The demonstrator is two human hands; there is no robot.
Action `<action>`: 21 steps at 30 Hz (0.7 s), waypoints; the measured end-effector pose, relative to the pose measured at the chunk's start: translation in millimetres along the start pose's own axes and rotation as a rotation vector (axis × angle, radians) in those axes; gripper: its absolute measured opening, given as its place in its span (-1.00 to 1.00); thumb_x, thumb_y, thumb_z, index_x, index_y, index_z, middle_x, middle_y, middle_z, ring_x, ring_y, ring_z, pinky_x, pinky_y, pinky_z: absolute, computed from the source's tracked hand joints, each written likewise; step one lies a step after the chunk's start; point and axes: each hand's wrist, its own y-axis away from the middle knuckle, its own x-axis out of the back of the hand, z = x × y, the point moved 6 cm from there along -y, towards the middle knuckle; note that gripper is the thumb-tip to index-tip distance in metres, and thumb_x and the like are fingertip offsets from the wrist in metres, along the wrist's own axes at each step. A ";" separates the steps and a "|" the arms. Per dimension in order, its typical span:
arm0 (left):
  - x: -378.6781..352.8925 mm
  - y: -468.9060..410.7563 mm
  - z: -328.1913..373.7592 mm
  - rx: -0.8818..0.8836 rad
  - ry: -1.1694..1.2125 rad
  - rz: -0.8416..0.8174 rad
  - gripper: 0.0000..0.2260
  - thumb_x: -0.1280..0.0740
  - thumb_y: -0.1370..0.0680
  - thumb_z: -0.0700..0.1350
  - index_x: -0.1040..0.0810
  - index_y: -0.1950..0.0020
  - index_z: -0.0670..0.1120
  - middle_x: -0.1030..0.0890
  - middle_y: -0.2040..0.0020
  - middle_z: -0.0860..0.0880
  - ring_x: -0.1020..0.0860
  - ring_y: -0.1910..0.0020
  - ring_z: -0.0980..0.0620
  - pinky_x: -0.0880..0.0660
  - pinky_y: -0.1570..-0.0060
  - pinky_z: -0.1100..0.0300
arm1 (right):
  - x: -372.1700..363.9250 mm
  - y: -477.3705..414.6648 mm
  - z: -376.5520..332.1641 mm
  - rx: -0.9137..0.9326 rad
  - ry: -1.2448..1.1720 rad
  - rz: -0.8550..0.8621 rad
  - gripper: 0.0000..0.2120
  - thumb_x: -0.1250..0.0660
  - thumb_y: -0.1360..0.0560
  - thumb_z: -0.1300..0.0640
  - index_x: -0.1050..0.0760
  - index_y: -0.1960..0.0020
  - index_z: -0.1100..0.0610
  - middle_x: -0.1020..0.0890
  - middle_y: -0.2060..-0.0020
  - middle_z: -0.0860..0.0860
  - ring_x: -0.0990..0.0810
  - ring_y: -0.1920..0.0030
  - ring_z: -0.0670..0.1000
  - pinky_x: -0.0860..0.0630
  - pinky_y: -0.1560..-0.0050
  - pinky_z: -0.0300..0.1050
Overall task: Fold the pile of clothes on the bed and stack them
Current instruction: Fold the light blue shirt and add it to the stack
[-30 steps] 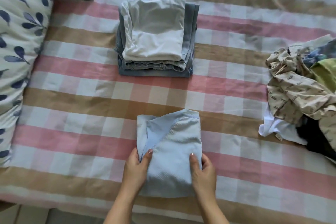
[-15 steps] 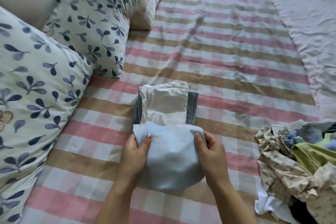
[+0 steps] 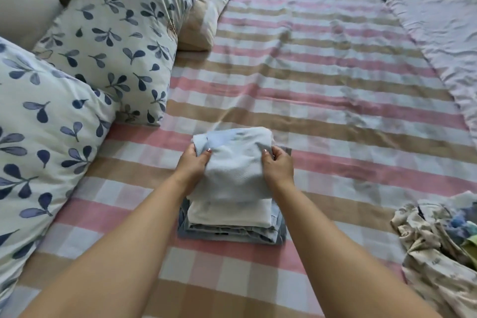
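Folded light-blue garment [image 3: 233,162] lay atop the stack [image 3: 232,224] on the bed [image 3: 335,80], gripped at its sides by left hand [image 3: 193,162] and right hand [image 3: 278,165] (thumbs on top). Unfolded pile [image 3: 436,237] sat at right.

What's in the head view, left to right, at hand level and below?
near pillow → left hand → blue top → right hand → unfolded pile
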 end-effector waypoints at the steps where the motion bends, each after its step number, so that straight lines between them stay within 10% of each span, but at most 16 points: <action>1: -1.5 2.5 -10.6 0.033 -0.035 0.007 -0.75 -0.25 -0.57 -0.12 -0.42 -0.22 -0.17 -0.54 -0.16 -0.14 -0.51 -0.13 -0.13 -0.43 -0.21 -0.02 | -0.8 5.0 11.2 -0.033 -0.014 -0.002 -0.83 -0.19 -0.55 0.18 -0.54 0.06 0.20 -0.59 0.19 0.05 -0.51 0.15 0.03 -0.43 0.08 -0.07; 7: 11.1 29.2 -35.2 0.059 -0.315 0.006 -0.50 -0.45 -0.40 0.04 -0.39 -0.18 -0.20 -0.53 -0.08 -0.11 -0.52 -0.05 -0.11 -0.49 -0.04 0.01 | 7.6 48.1 59.6 -0.166 0.055 -0.035 -0.75 -0.30 -0.49 0.10 -0.51 0.22 0.28 -0.54 0.37 0.07 -0.49 0.29 0.09 -0.39 0.28 -0.10; 10: 19.9 44.8 -48.1 0.086 -0.317 -0.028 -0.66 -0.44 -0.43 -0.10 -0.41 -0.09 -0.20 -0.55 -0.01 -0.13 -0.58 0.14 -0.11 -0.56 0.28 0.07 | 11.5 69.2 76.1 -0.259 0.019 -0.072 -0.74 -0.31 -0.50 0.07 -0.50 0.22 0.27 -0.63 0.41 0.10 -0.56 0.47 0.10 -0.53 0.34 0.01; 17: 14.9 108.3 -84.3 0.277 -0.153 0.131 -0.80 -0.30 -0.55 -0.10 -0.41 0.00 -0.23 -0.51 0.17 -0.20 -0.46 0.45 -0.06 -0.40 0.41 0.16 | 38.2 112.1 99.4 -0.330 0.153 -0.116 -0.72 -0.20 -0.55 0.04 -0.47 0.29 0.10 -0.63 0.43 -0.01 -0.56 0.41 0.00 -0.56 0.16 -0.04; 21: -40.4 166.8 -74.3 0.267 -0.026 0.035 -0.97 -0.24 -0.57 -0.26 -0.43 0.08 -0.21 -0.51 0.28 -0.16 -0.44 0.43 -0.05 -0.35 0.42 0.19 | 88.8 141.3 105.1 -0.287 0.087 -0.077 -0.79 -0.22 -0.53 0.16 -0.48 0.27 0.11 -0.60 0.42 -0.03 -0.52 0.49 -0.10 -0.47 0.39 -0.32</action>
